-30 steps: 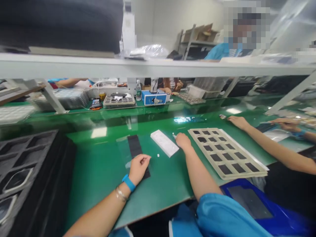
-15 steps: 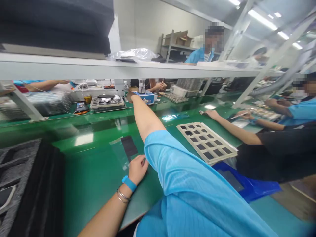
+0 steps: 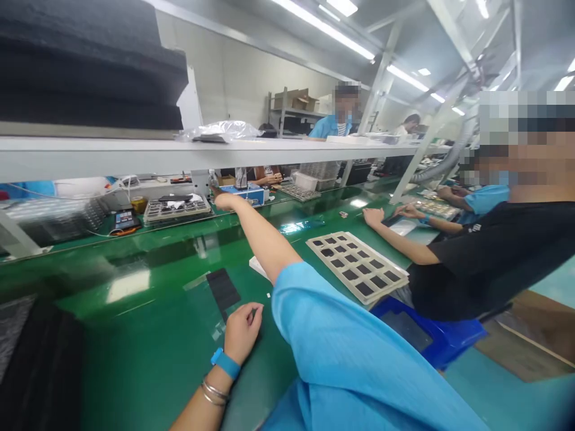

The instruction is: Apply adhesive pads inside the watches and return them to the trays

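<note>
My left hand, with a blue wristband, rests on the green table with fingers curled, at the near end of a black strip under clear film. My right arm stretches far across the table; my right hand is at the far side beside a blue box and a grey parts tray. Its fingers are hidden from here. A white block lies partly behind my right arm.
A beige tray with dark rectangular parts lies to the right. A co-worker in black sits at my right with a hand on the table. A white shelf runs overhead. Black foam sits at left.
My right hand left the white block and reached across to the far side by the blue box. The view swung right and up. My left hand stayed on the black strip.
</note>
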A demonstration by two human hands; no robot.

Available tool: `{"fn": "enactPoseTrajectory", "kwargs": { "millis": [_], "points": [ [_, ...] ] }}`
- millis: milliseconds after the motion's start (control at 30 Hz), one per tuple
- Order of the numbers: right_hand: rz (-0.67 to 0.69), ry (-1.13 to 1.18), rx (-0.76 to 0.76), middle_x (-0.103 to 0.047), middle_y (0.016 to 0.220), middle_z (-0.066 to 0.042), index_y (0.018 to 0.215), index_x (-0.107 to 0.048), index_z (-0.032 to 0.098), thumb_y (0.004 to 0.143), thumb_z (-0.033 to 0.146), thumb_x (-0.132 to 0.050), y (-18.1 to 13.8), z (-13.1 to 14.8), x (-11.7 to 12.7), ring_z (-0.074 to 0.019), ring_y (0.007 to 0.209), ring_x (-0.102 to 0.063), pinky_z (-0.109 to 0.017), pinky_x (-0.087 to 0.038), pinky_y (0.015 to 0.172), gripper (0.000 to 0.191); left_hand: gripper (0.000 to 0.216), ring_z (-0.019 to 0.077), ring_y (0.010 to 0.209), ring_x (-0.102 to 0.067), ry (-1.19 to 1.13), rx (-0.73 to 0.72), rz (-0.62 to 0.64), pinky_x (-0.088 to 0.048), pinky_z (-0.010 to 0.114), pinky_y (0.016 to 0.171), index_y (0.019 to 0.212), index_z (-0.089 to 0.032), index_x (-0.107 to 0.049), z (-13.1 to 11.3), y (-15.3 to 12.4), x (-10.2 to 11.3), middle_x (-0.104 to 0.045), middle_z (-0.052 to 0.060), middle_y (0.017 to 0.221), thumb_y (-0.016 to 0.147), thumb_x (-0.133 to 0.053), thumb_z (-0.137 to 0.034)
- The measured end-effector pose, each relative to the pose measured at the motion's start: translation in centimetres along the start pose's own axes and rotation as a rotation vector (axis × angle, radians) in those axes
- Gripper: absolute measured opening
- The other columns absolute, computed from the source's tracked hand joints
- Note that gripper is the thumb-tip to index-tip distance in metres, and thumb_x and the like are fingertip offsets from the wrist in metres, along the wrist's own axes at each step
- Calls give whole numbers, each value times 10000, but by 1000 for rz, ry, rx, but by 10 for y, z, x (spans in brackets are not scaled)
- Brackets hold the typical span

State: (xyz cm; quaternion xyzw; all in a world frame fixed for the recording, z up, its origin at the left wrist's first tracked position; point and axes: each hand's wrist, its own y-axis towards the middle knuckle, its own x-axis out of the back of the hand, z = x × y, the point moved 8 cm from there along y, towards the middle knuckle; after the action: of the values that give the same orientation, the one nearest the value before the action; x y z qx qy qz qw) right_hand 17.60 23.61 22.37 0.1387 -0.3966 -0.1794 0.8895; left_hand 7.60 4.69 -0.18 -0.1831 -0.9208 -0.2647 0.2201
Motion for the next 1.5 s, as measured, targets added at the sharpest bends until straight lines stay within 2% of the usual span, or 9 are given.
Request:
{"fn": "enactPoseTrajectory", "kwargs": {
  "millis": [67,167,333,467,633,700,1000,1200,1500],
  "points": [
    [116,6,31,-646,1158,-78,1198,-621,203,959,374,-591,-27,-18,1,-177,958,-646,-354,-579,818,295,406,142,512,-459,-17,15,-15,-361,255,563,851,-164,-763,0,0,1,-498,-1,528,850,-475,-450],
    [189,-6,16,-677,1105,-62,1321,-567,184,945,262,-605,-79,-79,15,-173,906,-665,-364,-566,841,386,434,140,505,-442,-26,37,-39,-359,255,552,813,-166,-769,1,1,3,-465,-7,508,841,-482,-491],
    [-87,-105,-213,-681,1103,-118,1512,-361,188,991,176,-279,-151,-210,59,-217,996,-647,-393,-497,948,527,474,134,501,-405,-62,99,-52,-335,253,537,784,-159,-766,5,3,6,-391,-26,499,809,-508,-556],
    [-243,-146,-270,-653,1148,-149,1555,-237,173,970,155,-186,-165,-258,73,-222,959,-647,-387,-506,907,587,535,131,502,-378,-94,212,-72,-313,250,529,780,-143,-764,14,4,10,-357,-32,503,765,-514,-617],
    [-247,-176,-169,-540,1339,-136,1346,-570,183,977,155,-189,-157,-257,59,-180,1195,-558,-304,-432,1043,531,579,137,522,-391,-52,290,-129,-329,257,558,818,-142,-763,20,2,22,-384,-30,513,726,-513,-657],
    [-209,-190,-137,-526,1357,-121,1298,-621,189,977,162,-248,-156,-254,52,-178,1268,-510,-294,-395,1087,493,584,138,525,-392,-32,303,-146,-337,261,569,823,-146,-761,21,0,26,-383,-32,514,722,-512,-665],
    [28,-261,-185,-555,1346,-122,1174,-714,173,914,101,-463,-156,-273,24,-227,1248,-516,-344,-396,1090,369,584,145,553,-407,-33,319,-166,-350,264,578,832,-139,-756,22,-3,29,-407,-24,537,722,-533,-667],
    [63,-314,-231,-506,1425,-120,1274,-659,169,935,135,-471,-158,-276,24,-236,1292,-461,-340,-378,1088,390,570,142,540,-418,-45,304,-155,-369,261,563,824,-149,-754,19,-3,29,-441,-18,536,727,-552,-673],
    [108,-415,-253,-577,1367,-93,1213,-687,196,936,149,-464,-159,-275,27,-266,1248,-494,-395,-406,1023,359,495,143,506,-463,-1,210,-175,-407,256,526,813,-167,-758,16,-1,29,-480,-12,514,795,-540,-610]
  ]
}}
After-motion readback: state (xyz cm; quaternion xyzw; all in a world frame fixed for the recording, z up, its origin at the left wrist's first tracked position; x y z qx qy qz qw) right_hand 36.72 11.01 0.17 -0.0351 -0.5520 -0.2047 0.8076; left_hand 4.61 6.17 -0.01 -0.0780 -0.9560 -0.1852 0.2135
